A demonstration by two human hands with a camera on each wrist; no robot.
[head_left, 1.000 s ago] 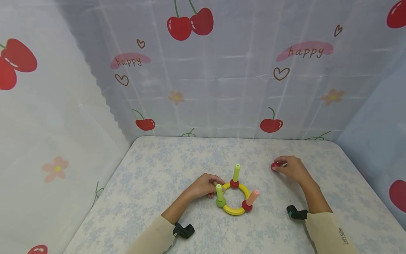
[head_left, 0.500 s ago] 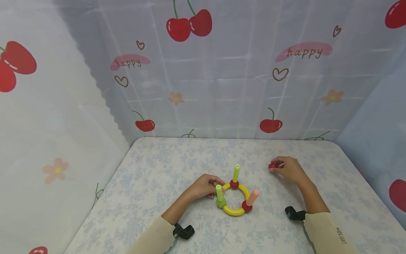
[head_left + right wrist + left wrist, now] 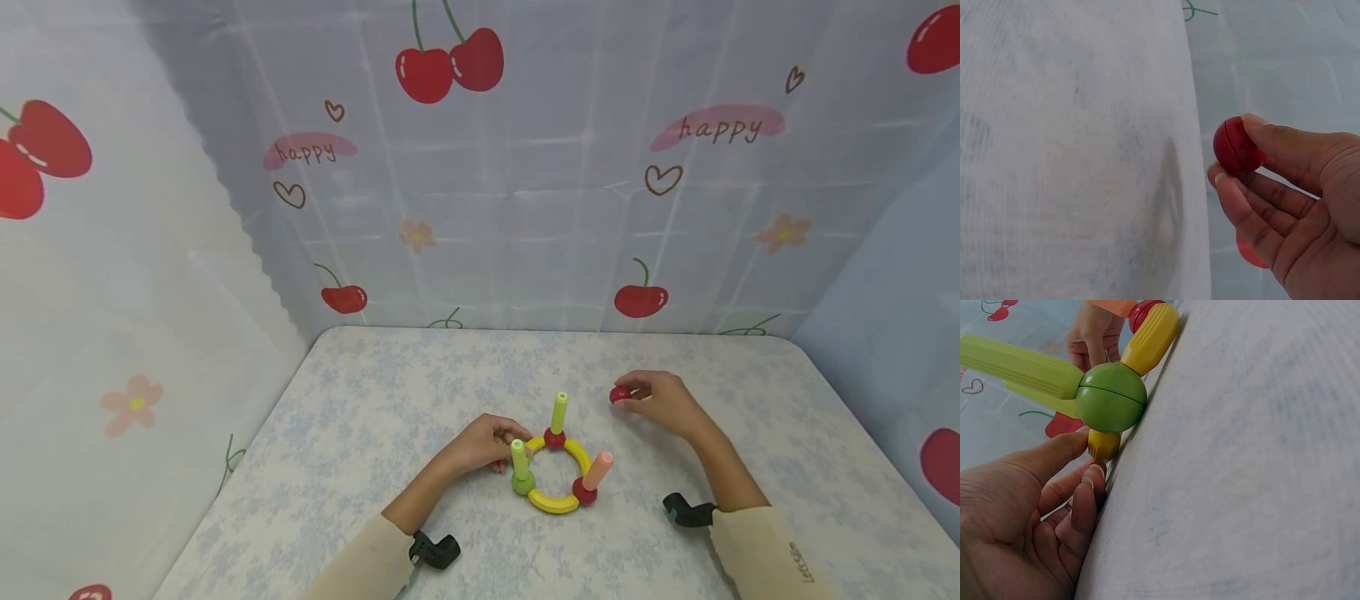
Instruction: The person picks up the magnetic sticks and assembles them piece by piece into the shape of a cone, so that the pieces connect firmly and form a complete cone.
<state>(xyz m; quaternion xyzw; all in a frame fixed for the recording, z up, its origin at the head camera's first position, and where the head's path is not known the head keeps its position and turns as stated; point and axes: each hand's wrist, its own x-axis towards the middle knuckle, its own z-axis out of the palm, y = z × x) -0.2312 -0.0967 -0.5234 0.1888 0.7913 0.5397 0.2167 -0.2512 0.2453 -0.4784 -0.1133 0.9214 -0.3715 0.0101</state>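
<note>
A toy ring of curved yellow rods (image 3: 553, 504) joined by balls lies on the table. Two joints are red balls (image 3: 585, 492); the third is a green ball (image 3: 1112, 397). From each ball a straight stick rises: two are light green sticks (image 3: 558, 413), the other an orange stick (image 3: 597, 471). At the ring's left side my left hand (image 3: 483, 442) pinches a yellow rod beside the green ball, thumb on one side and fingers on the other. My right hand (image 3: 660, 402), right of the ring and farther back, holds a loose red ball (image 3: 1235, 145) between thumb and fingertips.
The pale blue-patterned table (image 3: 420, 367) ends at a back edge against a hanging curtain (image 3: 517, 250) printed with cherries. A black wrist camera (image 3: 435, 550) is strapped on the left wrist, another black camera (image 3: 687, 510) on the right.
My right hand has moved left toward the ring, carrying the red ball. My left hand and the ring have stayed in place.
</note>
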